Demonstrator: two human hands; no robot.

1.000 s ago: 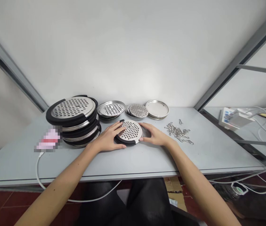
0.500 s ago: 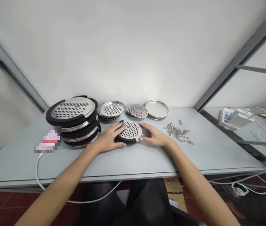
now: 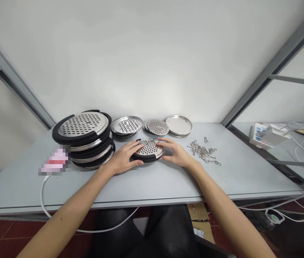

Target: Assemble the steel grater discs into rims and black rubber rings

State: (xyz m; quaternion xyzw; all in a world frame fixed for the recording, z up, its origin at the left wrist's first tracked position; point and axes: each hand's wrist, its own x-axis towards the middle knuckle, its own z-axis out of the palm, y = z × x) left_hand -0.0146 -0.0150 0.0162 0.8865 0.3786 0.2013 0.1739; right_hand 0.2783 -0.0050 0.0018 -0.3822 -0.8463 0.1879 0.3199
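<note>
A round grater (image 3: 148,147) with a perforated metal face and black rim pieces lies flat on the table in front of me. My left hand (image 3: 126,156) is wrapped around its left side, fingers over the top and thumb along the near edge. On the right side, my right hand (image 3: 174,152) has its fingertips on the metal face and its thumb by the edge. Just beyond are a stack of metal discs with raised holes (image 3: 127,125), flat perforated discs (image 3: 157,127) and shallow metal trays (image 3: 179,125).
A tall stack of black-rimmed graters (image 3: 84,123) stands at the left. Beside it lies a blurred pink item (image 3: 55,162) with a white cable. Small metal clips or chain pieces (image 3: 202,150) are scattered right of my hands. A power strip (image 3: 265,135) with cables sits far right.
My right fingers have moved from the grater's right edge onto its top face. My left hand has stayed almost in place on the left side.
</note>
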